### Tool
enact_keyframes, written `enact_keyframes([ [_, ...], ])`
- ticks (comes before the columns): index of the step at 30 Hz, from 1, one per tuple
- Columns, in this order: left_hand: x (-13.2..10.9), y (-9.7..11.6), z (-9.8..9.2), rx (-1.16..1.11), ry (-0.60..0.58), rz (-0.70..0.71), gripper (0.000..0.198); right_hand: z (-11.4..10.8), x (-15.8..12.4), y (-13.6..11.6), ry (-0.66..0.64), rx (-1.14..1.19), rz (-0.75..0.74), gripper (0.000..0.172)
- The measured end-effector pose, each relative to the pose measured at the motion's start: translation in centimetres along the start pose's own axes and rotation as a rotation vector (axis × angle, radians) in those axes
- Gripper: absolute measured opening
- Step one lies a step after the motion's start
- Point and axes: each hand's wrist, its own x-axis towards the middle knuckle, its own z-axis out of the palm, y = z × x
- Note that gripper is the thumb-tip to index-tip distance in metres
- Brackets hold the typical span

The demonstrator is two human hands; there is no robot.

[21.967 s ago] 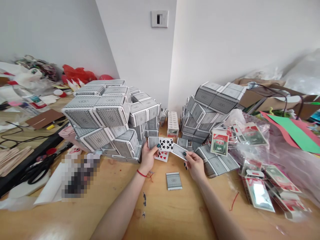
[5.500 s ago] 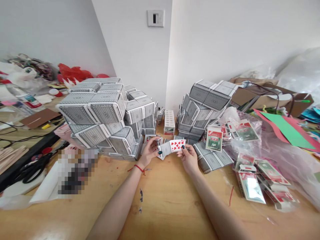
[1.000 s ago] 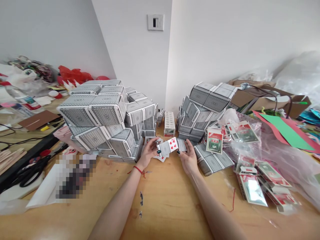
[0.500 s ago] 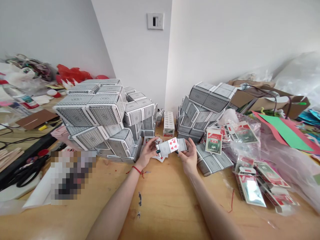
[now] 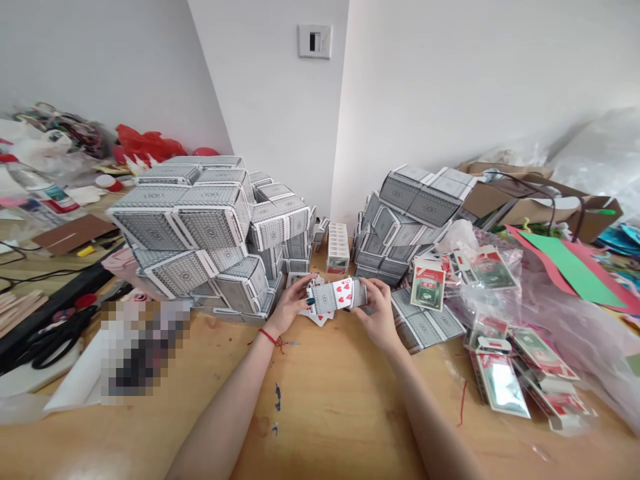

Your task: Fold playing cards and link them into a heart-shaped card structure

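Apparently the card strip (image 5: 327, 297) at mid-frame was only partly joined, its ends pinched in the grip of left hand (image 5: 291, 308) and right hand (image 5: 379, 316). Stacked card boxes (image 5: 215, 221) either side looked finished; loose cards (image 5: 320, 318) beneath seemed unused.

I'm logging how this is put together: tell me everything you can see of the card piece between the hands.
The card piece looks made of playing cards: grey patterned backs with white borders show toward both ends, and a white face with red hearts lies between them. It slants, right end higher in the picture. The left hand grips its left end, the right hand its right end. Whether it touches the face-up cards just below it is unclear.
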Motion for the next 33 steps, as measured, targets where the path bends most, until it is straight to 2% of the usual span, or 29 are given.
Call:
enact_keyframes([
  [2,-0.1,0.2,0.0,0.008,-0.004,-0.012,0.058,-0.6,0.3,-0.5,-0.022,-0.107,-0.041,0.054],
  [5,-0.1,0.5,0.2,0.029,-0.006,-0.012,0.059,-1.4,0.6,-1.6,-0.059,-0.207,-0.116,0.055],
  [11,-0.2,0.5,0.1,0.017,-0.025,-0.027,0.062,-2.6,0.9,-3.3,-0.244,-0.359,-0.212,0.061],
  [15,-0.2,0.5,0.1,0.022,-0.031,-0.022,0.062,-3.0,0.9,-3.8,-0.261,-0.462,-0.258,0.060],
  [28,-0.3,0.7,0.5,0.056,-0.053,0.008,0.059,-3.4,1.1,-4.5,-0.298,-0.485,-0.342,0.049],
  [33,-0.3,0.4,0.4,0.071,-0.019,0.013,0.059,-3.4,1.1,-4.5,-0.342,-0.457,-0.322,0.042],
])
